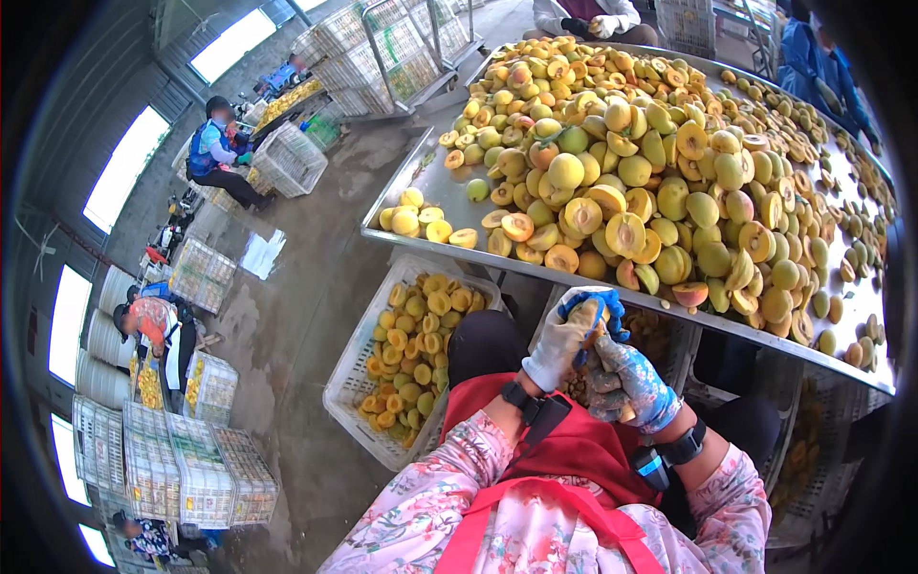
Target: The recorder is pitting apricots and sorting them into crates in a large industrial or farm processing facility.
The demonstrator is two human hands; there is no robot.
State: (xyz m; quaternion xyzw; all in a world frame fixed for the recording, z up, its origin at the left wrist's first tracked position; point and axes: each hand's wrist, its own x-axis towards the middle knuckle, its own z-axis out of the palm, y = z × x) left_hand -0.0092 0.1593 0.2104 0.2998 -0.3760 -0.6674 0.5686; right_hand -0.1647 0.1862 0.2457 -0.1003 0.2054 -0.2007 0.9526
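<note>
Before my lap, at the edge of a metal table (423,161), my two hands meet. My left hand (566,333), in a white and blue coated glove, grips a yellow stone fruit (587,319), mostly hidden by the fingers. My right hand (631,387), in a floral glove, closes around a small hand tool (627,413); only the pale end of its handle shows, and its working end is hidden at the fruit. Heaped on the table are yellow stone fruits (624,172), many halved, some with cut faces and stones showing.
Left of my knee stands a white plastic crate (351,391) of pitted fruit halves (409,359). Under the table edge are more crates (789,430). A person's gloved hand (604,26) is across the table. Stacked crates (179,459) and co-workers (215,147) are at left.
</note>
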